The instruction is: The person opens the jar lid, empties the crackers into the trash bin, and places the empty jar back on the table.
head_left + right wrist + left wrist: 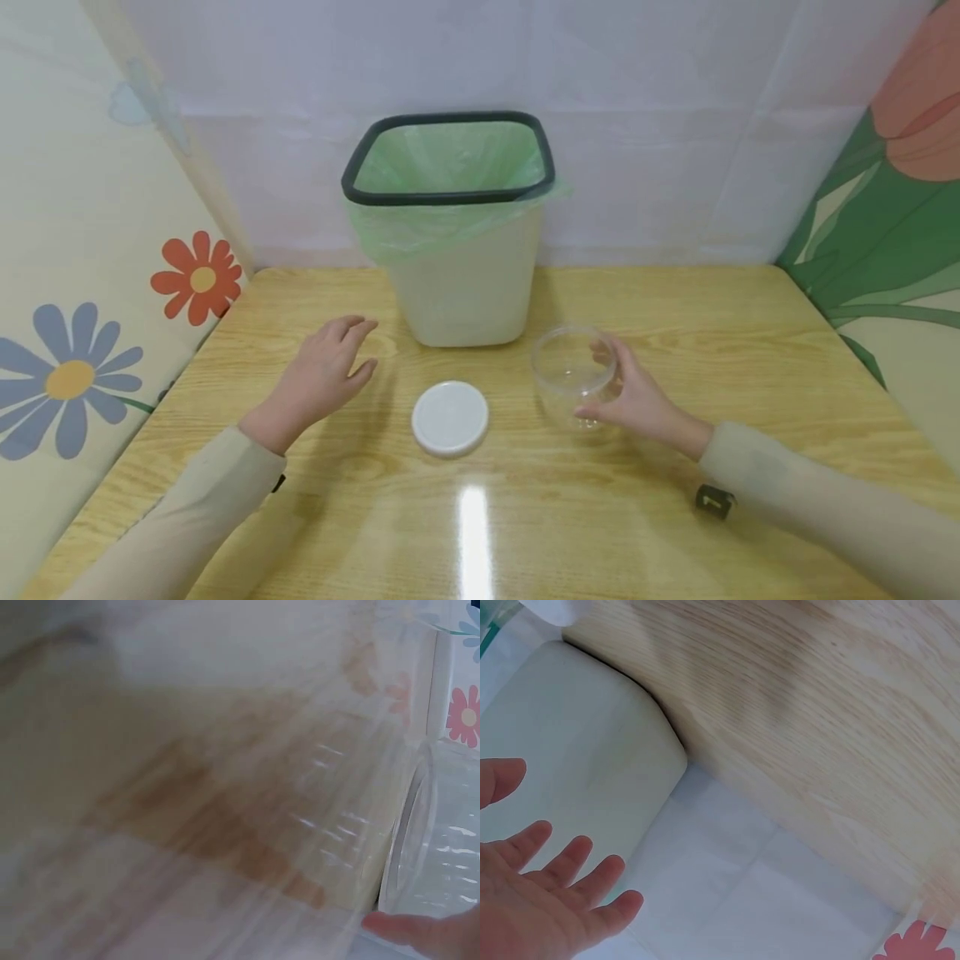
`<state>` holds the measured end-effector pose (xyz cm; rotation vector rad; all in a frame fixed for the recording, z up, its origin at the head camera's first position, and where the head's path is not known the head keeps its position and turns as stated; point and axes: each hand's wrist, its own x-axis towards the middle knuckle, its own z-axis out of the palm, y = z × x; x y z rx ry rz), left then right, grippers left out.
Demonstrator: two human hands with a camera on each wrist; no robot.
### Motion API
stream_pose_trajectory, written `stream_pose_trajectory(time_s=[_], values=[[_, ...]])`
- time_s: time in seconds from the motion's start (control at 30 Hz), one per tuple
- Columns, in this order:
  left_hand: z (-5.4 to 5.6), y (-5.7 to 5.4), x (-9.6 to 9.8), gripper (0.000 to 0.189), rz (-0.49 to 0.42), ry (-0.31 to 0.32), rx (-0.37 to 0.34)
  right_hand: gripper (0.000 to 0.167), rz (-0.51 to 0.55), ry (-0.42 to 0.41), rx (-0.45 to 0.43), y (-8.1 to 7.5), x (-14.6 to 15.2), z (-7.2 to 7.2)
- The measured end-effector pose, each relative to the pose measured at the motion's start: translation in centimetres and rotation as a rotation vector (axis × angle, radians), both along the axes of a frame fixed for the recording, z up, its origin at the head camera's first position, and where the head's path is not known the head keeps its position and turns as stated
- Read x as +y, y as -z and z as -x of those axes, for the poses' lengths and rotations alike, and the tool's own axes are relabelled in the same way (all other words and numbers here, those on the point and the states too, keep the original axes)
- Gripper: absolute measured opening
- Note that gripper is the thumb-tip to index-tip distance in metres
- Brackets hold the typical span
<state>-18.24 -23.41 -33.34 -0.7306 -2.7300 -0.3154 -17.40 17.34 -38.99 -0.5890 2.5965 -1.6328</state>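
A clear plastic jar [558,392], its open mouth facing up, is in my right hand [633,396], the thumb and fingers curled round its right side. Whether its base touches the table cannot be told. The right wrist view catches the jar [454,825] at its right edge and my thumb [420,934] against it; the rest there is blurred. A round white lid [450,418] lies flat on the table between my hands. My left hand [322,371] hovers to the left of the lid, holding nothing, its fingers [592,885] spread and loosely extended in the left wrist view.
A whitish waste bin [465,283] with a dark rim and a green bag liner stands at the back of the wooden table [697,350]. Behind it hangs a white cloth [660,167]. Flower-patterned panels [75,217] flank the table.
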Motion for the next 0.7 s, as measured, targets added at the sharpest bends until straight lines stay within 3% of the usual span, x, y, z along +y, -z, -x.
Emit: stream_pose_trajectory(time_s=[0.2,0.47,0.7], values=[[0.0,0.0,0.2,0.049,-0.021,0.007,-0.054,0.107,-0.054,-0.005,-0.013,-0.3,0.1,0.1],[0.3,-0.2,0.9,0.050,0.029,-0.008,-0.057,0.109,-0.128,0.037,-0.058,-0.4,0.5,-0.1],[0.5,-0.1,1.2,0.050,0.039,-0.026,-0.087,0.116,-0.151,0.011,-0.077,-0.2,0.8,0.0]])
